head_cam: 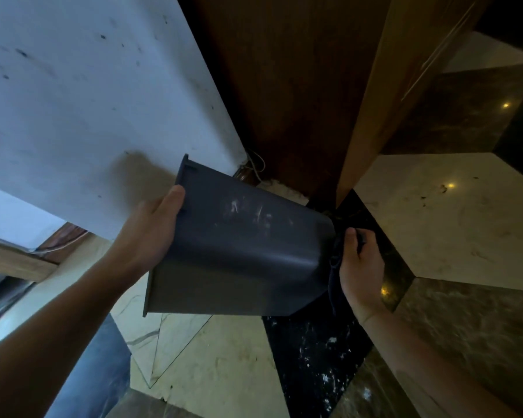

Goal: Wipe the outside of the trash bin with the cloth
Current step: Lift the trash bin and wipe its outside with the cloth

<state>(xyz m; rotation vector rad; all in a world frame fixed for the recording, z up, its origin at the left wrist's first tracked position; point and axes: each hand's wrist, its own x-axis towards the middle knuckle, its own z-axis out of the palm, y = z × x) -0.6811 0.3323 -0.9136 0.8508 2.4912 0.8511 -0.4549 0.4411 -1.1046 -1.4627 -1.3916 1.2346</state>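
A dark grey plastic trash bin (239, 251) is held off the floor, tipped on its side with its open rim to the left and its base to the right. Whitish smudges mark its upper side. My left hand (151, 236) grips the bin at the rim, thumb on the outside. My right hand (360, 267) presses a dark cloth (334, 267) against the bin's base. Most of the cloth is hidden between my palm and the bin.
A white wall (88, 101) with dark specks stands behind the bin. A dark wooden door (284, 86) and lighter frame (375, 101) rise at the back. The glossy floor (450, 221) has cream, black and brown tiles, with white specks on the black tile below.
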